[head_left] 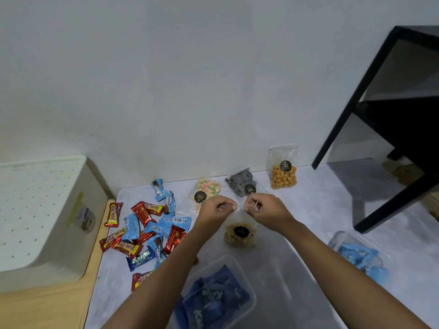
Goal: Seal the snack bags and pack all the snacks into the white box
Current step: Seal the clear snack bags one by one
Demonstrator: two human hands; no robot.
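**Operator:** State the condition of the fingers

**Technician:** The left fingers [228, 205] and right fingers [253, 205] each pinch the clear top edge of one snack bag [240, 233], whose tan filling sits just below them. The two pinches are close together, apparently to draw the mouth flat for sealing. Whether a tie lies between them is too small to tell

**Operator:** Count the items

**Technician:** Snack bags: four
- the one being held
- the pastel bag [205, 191], just beyond the left fingers
- the spiral-patterned bag [242, 184], just beyond the right fingers
- the orange bag [283, 174], farther beyond the right fingers, upright against the wall

Clear tubs: two. The near tub [247, 302] is below the fingers and the far tub [337, 241] is well to their right.

Wrapped bars [147, 231]: a red and blue heap on the bench [308, 210], left of the left fingers. They overlap too much for an exact count.

White box [42, 217]: one, well left of the left fingers, its inside not visible. It is probably kept aside until sealing is done
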